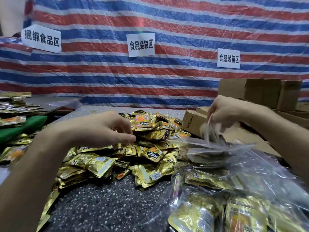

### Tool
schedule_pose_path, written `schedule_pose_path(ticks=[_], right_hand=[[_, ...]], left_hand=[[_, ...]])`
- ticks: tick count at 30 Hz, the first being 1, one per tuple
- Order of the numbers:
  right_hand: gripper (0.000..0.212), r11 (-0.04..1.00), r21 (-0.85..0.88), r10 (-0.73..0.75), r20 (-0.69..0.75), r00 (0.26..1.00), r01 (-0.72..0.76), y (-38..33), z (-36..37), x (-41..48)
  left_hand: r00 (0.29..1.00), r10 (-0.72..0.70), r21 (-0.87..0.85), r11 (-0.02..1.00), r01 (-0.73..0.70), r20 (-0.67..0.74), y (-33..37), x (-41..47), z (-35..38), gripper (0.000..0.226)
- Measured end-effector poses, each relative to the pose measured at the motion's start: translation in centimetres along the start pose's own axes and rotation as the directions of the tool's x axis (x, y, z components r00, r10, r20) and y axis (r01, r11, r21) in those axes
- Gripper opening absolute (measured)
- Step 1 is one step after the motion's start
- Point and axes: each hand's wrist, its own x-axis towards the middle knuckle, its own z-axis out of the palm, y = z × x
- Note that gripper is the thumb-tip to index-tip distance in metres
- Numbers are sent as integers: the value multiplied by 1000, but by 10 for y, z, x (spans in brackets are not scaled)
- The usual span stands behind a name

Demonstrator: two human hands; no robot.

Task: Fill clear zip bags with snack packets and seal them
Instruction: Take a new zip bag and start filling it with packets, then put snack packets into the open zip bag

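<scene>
A heap of gold snack packets point(150, 144) lies across the middle of the speckled table point(103, 201). My left hand point(107, 129) hovers over the heap, fingers curled down onto the packets; whether it grips one is hidden. My right hand point(224, 113) is raised at the right and pinches the top edge of a clear zip bag point(209, 139), which hangs blurred beneath it. More clear bags filled with gold packets point(225, 198) lie at the bottom right.
Brown cardboard boxes point(257, 92) stand at the back right, and a small carton point(194, 123) lies beside the heap. More gold packets point(15, 106) and a green cloth point(23, 126) are at the left. A striped tarp point(150, 77) with paper signs hangs behind.
</scene>
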Motion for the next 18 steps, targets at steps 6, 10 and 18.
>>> schedule_pose_path(ticks=[6,10,18], right_hand=[[28,998,58,11,-450,893,17,3,1,-4],[32,994,80,-21,-539,842,76,8,6,-6],[38,931,-358,42,303,952,73,-16,-4,-30]], left_hand=[[995,-97,-15,995,98,16,-10,-6,-10,21],[987,-156,-50,987,155,-21,-14,-16,-19,38],[985,-170,11,985,170,-14,-12,-14,-16,24]])
